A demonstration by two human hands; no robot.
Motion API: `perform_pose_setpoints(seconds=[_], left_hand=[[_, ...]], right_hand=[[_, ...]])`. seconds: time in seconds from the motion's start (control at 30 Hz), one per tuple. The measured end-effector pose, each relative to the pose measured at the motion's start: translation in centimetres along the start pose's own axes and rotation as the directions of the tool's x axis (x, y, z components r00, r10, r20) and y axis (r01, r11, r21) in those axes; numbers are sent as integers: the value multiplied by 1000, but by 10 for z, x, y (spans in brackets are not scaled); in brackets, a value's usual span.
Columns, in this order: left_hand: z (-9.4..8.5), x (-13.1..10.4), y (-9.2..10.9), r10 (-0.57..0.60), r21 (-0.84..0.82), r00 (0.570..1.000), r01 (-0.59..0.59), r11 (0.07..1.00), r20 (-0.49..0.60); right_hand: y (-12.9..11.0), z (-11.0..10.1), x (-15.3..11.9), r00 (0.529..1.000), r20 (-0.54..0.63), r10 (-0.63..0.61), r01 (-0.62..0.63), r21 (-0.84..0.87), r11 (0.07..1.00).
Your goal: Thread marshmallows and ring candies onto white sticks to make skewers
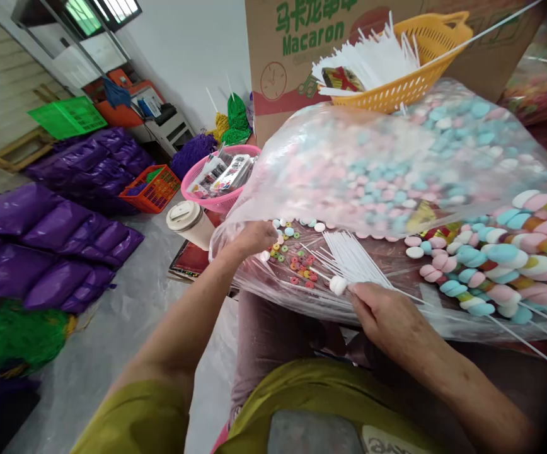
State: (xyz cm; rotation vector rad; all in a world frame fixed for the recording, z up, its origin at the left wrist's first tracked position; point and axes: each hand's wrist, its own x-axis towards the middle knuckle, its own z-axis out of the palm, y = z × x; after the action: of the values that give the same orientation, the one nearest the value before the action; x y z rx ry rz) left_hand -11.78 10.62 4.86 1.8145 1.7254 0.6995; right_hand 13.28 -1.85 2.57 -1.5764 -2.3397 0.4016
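Thin white stick (319, 273), white marshmallow (338, 285) on, near red table's (191, 257) front edge: seemingly barely begun. Right hand (394, 315) pinches marshmallow; left hand (255, 239) half-curled, grip unclear. Twisted pastel skewers (493, 258), right edge, look done; pink-and-blue marshmallows (377, 183) unthreaded.

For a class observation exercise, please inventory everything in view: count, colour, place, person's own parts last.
Table: 1, dark red, centre
Carton: 1, brown, back
Yellow basket: 1, yellow, before carton
Sticks: many, white, in yellow basket and on table
Sheeting: uncounted, clear, over table
Sweets: many, pink, blue, white, under sheeting
Candy rings: many, red, green, yellow, centre
Marshmallow skewers: several, multicoloured, right
Skewered sweet: 1, white, lower centre
Pink basket: 1, pink, left
Lidded cup: 1, cream, near pink basket
Crates: 2, green, orange, left
Purple bags: many, purple, left
Bundles: several, green, gold, left
Top: 1, olive, bottom
Trousers: 1, mauve, below
Left hand: 1, bare, near candy rings
Right hand: 1, bare, holding skewered sweet
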Motion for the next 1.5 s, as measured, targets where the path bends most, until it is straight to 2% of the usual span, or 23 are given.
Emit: perform_pose_setpoints(seconds=[0.17,0.43,0.5,0.6,0.67,0.73,0.8,0.83,0.9,0.93,1.0,1.07,1.13,1.17,1.23,1.3,1.4,1.43,1.5], left_hand=[[26,-25,-12,69,176,995,-82,981,78],[39,-49,-10,185,292,975,-213,933,121],[42,-58,-7,163,216,979,-187,958,124],[51,-73,0,-12,-65,998,16,998,56],[60,-82,4,-153,-320,988,143,937,-6],[69,-89,8,-243,-530,968,175,830,-61],[79,-97,10,-273,-621,958,161,767,-88],[83,-101,12,-272,-618,958,157,770,-95],[88,-111,15,-219,-529,969,128,839,-112],[88,-115,17,-157,-458,981,90,884,-111],[81,-118,18,-4,-334,997,-20,942,-72],[68,-110,14,80,-221,996,-85,972,-30],[54,-92,7,33,19,999,-32,999,-27],[49,-81,3,-13,201,1000,14,979,-9],[43,-62,-3,-90,479,996,70,875,18],[42,-50,-5,-99,549,995,76,832,12],[44,-51,-3,-71,397,997,67,915,-4],[44,-55,-1,-73,288,997,66,955,14],[45,-68,2,-106,-58,990,111,992,94]], right_hand=[[6,12,-14,995,96,18,-24,61,998],[-5,18,-8,992,119,38,-44,45,998],[-9,15,-3,990,123,74,-72,-16,997],[-19,10,4,983,148,112,-96,-112,989],[-27,8,6,980,155,126,-102,-158,982],[-33,8,6,980,149,135,-105,-192,976],[-37,10,4,980,154,124,-90,-213,973],[-38,11,3,981,159,112,-76,-215,974],[-37,15,2,984,153,89,-57,-201,978],[-34,18,2,987,138,83,-57,-181,982],[-25,25,3,994,83,73,-64,-107,992],[-15,32,3,998,2,59,-59,-11,998],[-7,37,2,998,-57,31,-26,76,997],[-5,39,1,998,-62,19,-12,105,994],[-5,39,-1,1000,-25,1,2,140,990],[-8,37,-3,1000,27,7,-11,151,989],[-10,33,-5,997,68,45,-55,147,988],[-9,31,-6,996,74,54,-64,146,987],[-8,30,-6,996,73,54,-63,143,988]])
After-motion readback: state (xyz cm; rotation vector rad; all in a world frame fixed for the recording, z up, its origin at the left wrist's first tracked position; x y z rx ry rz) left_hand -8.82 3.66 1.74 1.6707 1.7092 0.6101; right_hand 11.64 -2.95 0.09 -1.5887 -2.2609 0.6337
